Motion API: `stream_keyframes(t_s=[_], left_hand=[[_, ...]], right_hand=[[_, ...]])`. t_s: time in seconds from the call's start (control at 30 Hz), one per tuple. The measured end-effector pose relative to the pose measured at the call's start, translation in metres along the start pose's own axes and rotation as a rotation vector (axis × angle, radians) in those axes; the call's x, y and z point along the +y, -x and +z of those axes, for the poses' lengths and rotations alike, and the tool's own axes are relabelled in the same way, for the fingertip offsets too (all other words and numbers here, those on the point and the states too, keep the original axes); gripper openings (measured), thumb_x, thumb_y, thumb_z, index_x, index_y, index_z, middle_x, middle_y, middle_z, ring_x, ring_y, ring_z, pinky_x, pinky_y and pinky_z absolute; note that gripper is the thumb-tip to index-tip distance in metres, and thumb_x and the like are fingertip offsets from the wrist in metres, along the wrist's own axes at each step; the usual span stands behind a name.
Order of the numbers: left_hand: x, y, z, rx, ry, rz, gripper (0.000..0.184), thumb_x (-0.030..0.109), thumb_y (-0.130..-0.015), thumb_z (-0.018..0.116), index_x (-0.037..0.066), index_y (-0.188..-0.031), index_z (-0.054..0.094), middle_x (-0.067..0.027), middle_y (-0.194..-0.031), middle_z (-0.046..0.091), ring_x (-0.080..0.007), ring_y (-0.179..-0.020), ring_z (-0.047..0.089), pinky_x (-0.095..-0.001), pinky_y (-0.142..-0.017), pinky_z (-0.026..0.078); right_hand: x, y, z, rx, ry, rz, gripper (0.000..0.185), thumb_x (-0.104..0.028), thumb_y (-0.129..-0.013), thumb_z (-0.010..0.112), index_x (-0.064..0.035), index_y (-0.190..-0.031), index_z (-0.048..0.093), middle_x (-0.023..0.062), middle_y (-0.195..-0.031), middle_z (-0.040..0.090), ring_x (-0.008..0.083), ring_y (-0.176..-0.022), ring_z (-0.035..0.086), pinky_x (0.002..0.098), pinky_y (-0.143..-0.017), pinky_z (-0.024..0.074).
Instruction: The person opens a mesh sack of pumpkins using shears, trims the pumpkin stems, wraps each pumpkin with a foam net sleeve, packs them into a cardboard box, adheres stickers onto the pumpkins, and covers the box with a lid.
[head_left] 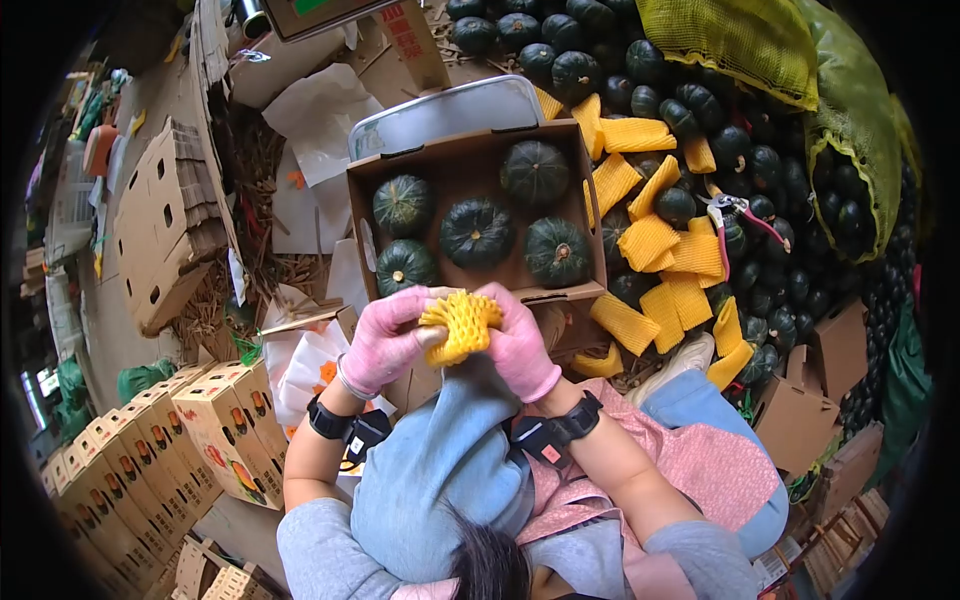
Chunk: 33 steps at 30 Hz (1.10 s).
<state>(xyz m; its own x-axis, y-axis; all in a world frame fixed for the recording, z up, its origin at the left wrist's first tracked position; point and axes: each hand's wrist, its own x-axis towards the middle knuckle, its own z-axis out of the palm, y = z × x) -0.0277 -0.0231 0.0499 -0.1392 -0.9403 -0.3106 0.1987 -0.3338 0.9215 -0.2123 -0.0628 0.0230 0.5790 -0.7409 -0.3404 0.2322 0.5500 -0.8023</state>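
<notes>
Head view, one person at work, two gloved hands. Left grip (388,338): pink glove with paler fingers, clenched on one side of a yellow foam net (463,325). Right grip (520,345): matching glove, pinching the opposite side of the same net. Net: one piece, bunched between both hands, held at the near edge of the open carton and above the wearer's blue garment (430,480). Wrists: one black strapped device (548,440) on each.

Open carton (455,160): brown cardboard, directly beyond the hands, containing five dark green squashes (477,232), two along the left, one at centre, two toward the right. Behind it: one grey tray (430,125), partly covered by the carton.

Right of the carton: numerous flat yellow sleeves (647,243), scattered singly and in overlapping groups; one pair of pruning shears (722,205) with reddish handles, lying on the heap of loose squashes (765,165); at upper right, yellow-green mesh sacking (730,45).

Left side: white paper sheets (322,110), crumpled; one stack of flattened cardboard (160,225), leaning; lower down, a row of printed boxes (235,430), standing close together.
</notes>
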Motion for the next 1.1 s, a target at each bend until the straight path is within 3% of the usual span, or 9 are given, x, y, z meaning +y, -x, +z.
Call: stream_keyframes(t_s=[0.17,0.3,0.5,0.63,0.77,0.87,0.93,1.03,1.1], left_hand=[[-0.007,-0.015,-0.005,0.048,-0.508,0.455,0.033,-0.006,-0.062,0.073,0.005,-0.091,0.064,-0.0075,-0.085,0.063,-0.0272,-0.085,0.061,-0.0394,-0.088,0.046],[-0.004,-0.015,-0.002,0.050,-0.511,0.492,0.027,-0.005,-0.063,0.073,0.008,-0.084,0.062,-0.0057,-0.085,0.063,-0.0247,-0.084,0.060,-0.0435,-0.092,0.044],[0.001,-0.016,-0.006,-0.031,-0.482,0.497,0.025,0.001,-0.066,0.076,0.008,-0.087,0.063,-0.0071,-0.092,0.063,-0.0256,-0.089,0.060,-0.0425,-0.095,0.042],[0.015,-0.015,0.002,-0.201,-0.137,0.183,0.022,0.015,-0.074,0.076,0.007,-0.091,0.064,-0.0118,-0.110,0.056,-0.0301,-0.100,0.055,-0.0409,-0.097,0.038],[0.028,-0.024,-0.012,-0.413,-0.584,0.331,0.026,0.021,-0.073,0.077,0.007,-0.091,0.065,-0.0100,-0.107,0.057,-0.0282,-0.102,0.053,-0.0470,-0.101,0.031],[0.021,-0.022,-0.017,-0.551,-0.089,0.248,0.030,0.024,-0.073,0.077,0.007,-0.094,0.065,-0.0109,-0.105,0.057,-0.0284,-0.102,0.053,-0.0480,-0.101,0.030],[0.026,-0.018,-0.019,-0.607,0.093,-0.044,0.036,0.034,-0.082,0.071,0.003,-0.100,0.063,-0.0119,-0.099,0.058,-0.0295,-0.097,0.054,-0.0431,-0.098,0.034],[0.034,-0.033,-0.025,-0.922,-0.058,-0.198,0.034,0.028,-0.087,0.066,-0.002,-0.102,0.062,-0.0130,-0.102,0.060,-0.0243,-0.100,0.056,-0.0344,-0.090,0.041],[0.034,-0.028,-0.011,-0.515,0.114,-0.235,0.027,0.022,-0.087,0.063,-0.002,-0.099,0.060,-0.0129,-0.096,0.061,-0.0255,-0.095,0.057,-0.0367,-0.087,0.043]], right_hand=[[0.004,-0.007,0.008,0.025,-0.031,-0.061,0.022,0.005,-0.078,0.058,-0.0029,-0.097,0.054,0.0046,-0.103,0.054,0.0150,-0.095,0.053,0.0271,-0.087,0.0434],[0.011,-0.010,-0.009,-0.003,0.390,-0.137,0.027,0.004,-0.073,0.061,-0.0029,-0.099,0.055,0.0063,-0.096,0.054,0.0153,-0.093,0.054,0.0270,-0.084,0.0437],[-0.004,-0.009,-0.002,-0.013,0.204,0.007,0.018,0.001,-0.072,0.065,-0.0016,-0.086,0.055,0.0060,-0.086,0.054,0.0131,-0.083,0.054,0.0262,-0.076,0.0446],[-0.009,-0.008,-0.007,0.043,0.379,-0.005,0.016,0.001,-0.069,0.063,-0.0013,-0.079,0.051,0.0066,-0.078,0.053,0.0141,-0.075,0.051,0.0269,-0.070,0.0437],[-0.004,-0.004,-0.012,0.063,0.351,-0.076,0.015,0.003,-0.066,0.060,-0.0019,-0.072,0.047,0.0050,-0.076,0.051,0.0136,-0.072,0.048,0.0254,-0.067,0.0409],[-0.006,0.001,-0.011,0.022,0.319,-0.149,0.015,0.004,-0.068,0.061,-0.0033,-0.070,0.048,0.0012,-0.076,0.051,0.0101,-0.072,0.047,0.0237,-0.067,0.0396],[-0.011,0.005,-0.009,-0.030,0.340,-0.241,0.014,0.006,-0.066,0.060,-0.0028,-0.069,0.048,0.0013,-0.078,0.051,0.0111,-0.072,0.048,0.0239,-0.068,0.0395],[-0.022,0.018,-0.024,-0.204,-0.288,0.044,0.017,0.004,-0.062,0.062,-0.0032,-0.075,0.056,0.0022,-0.082,0.059,0.0117,-0.079,0.056,0.0246,-0.076,0.0453],[-0.030,0.028,-0.038,-0.349,-0.530,0.262,0.028,-0.003,-0.066,0.065,-0.0015,-0.094,0.060,0.0035,-0.096,0.065,0.0123,-0.091,0.061,0.0259,-0.086,0.0472]])
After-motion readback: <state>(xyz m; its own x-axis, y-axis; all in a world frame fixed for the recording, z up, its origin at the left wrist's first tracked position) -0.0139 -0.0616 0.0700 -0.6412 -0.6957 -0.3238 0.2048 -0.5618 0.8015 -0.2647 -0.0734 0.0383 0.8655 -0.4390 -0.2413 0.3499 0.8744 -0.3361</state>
